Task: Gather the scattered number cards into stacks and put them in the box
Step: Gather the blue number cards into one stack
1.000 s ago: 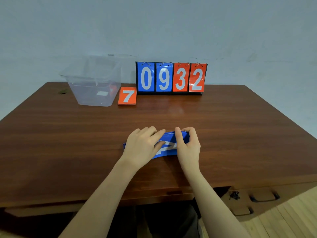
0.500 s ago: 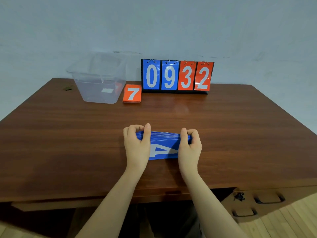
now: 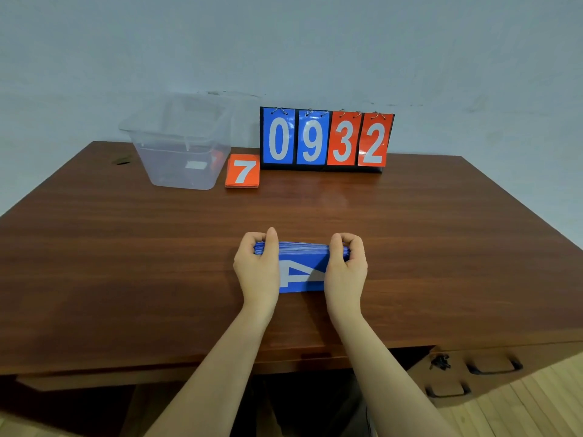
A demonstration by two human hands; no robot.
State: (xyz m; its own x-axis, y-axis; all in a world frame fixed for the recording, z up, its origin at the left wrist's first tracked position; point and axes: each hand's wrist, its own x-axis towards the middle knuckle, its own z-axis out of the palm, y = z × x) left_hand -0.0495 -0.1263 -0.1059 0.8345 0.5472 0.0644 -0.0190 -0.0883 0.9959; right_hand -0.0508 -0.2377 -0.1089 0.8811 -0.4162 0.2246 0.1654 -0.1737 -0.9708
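- The left hand (image 3: 257, 269) and the right hand (image 3: 345, 272) each clamp one end of a blue stack of number cards (image 3: 301, 266), thumbs on top and fingers curled over the far edge.
- The blue stack sits at the near middle of the wooden bench (image 3: 126, 263), its near edge at the surface and its far edge raised; the top card carries a white figure, partly hidden by the hands, that reads as 4.
- A clear plastic box (image 3: 179, 146) stands at the far left of the bench, open at the top; a small white label shows through its wall, its wording too small to read.
- An orange stack of cards (image 3: 242, 175) lies flat just right of the box, its top card showing a white 7.
- A flip scoreboard (image 3: 326, 138) stands upright at the far edge, touching the orange stack's right corner; its ring-hung cards read 0 and 9 on blue, 3 and 2 on orange.
- Drawer handles (image 3: 492, 367) show under the bench at the lower right.
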